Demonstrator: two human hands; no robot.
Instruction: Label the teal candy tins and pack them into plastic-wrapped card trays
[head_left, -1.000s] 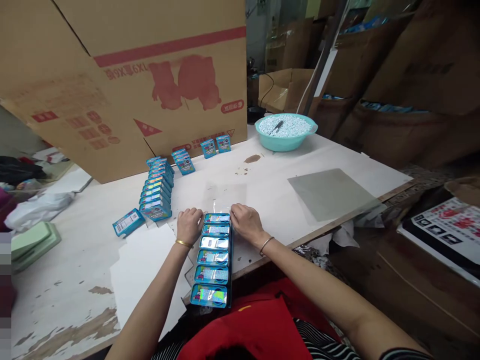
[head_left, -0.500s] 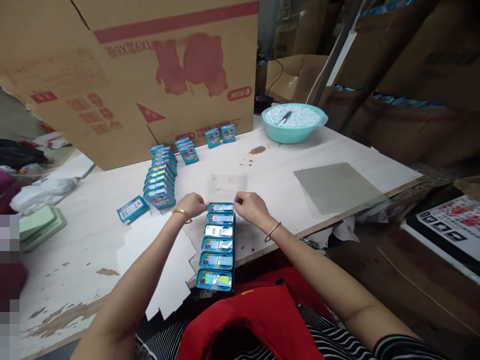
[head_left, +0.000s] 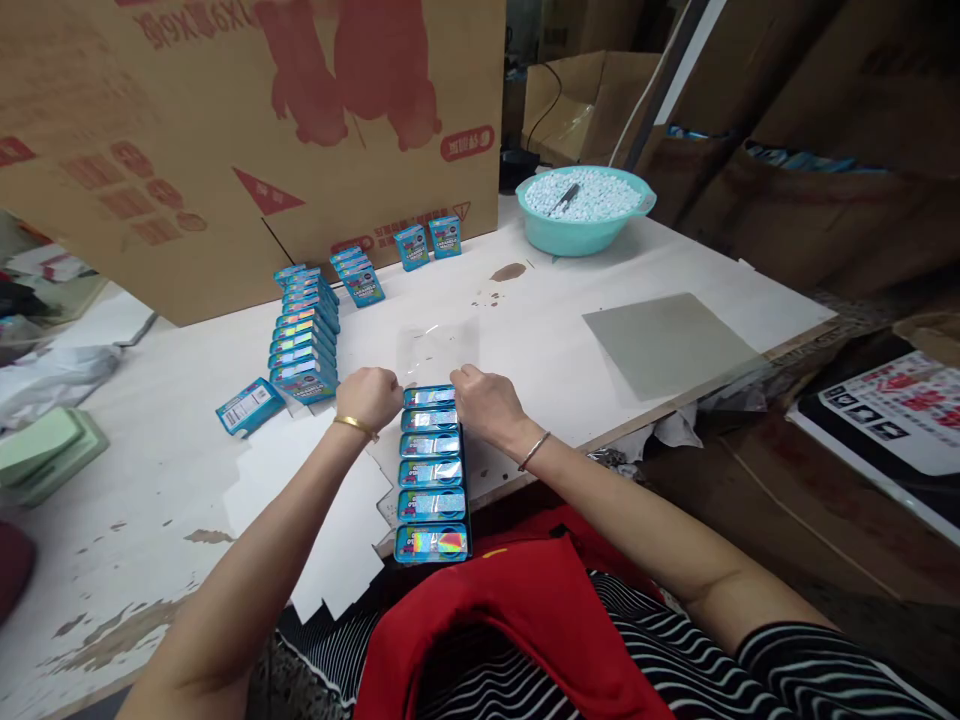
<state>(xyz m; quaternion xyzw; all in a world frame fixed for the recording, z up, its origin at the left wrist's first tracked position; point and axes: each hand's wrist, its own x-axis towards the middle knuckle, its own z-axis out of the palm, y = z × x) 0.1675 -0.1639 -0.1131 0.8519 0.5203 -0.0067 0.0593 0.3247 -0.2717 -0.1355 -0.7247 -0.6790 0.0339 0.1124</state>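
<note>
A row of several small blue boxes point(head_left: 430, 472) with shiny windowed tops runs away from me at the table's near edge. Clear plastic film point(head_left: 438, 348) lies just beyond the row's far end. My left hand point(head_left: 370, 402) is closed at the left of that far end, fingertips pinched at the film's near left edge. Opposite it, my right hand point(head_left: 489, 408) pinches at the right side, touching the last box. The fingers hide exactly what part of the film they grip.
More blue boxes point(head_left: 306, 335) stand in a line at left, with one box point(head_left: 250, 406) lying apart. A large carton point(head_left: 315, 190) rises behind them. At the back right sits a turquoise basin point(head_left: 581, 235) of small pale pieces. A grey sheet point(head_left: 671, 345) lies at right; white card point(head_left: 330, 530) lies near my left forearm.
My view has tipped down slightly. Both hands stay at the far end of the row, their fingers now curled more tightly into fists.
</note>
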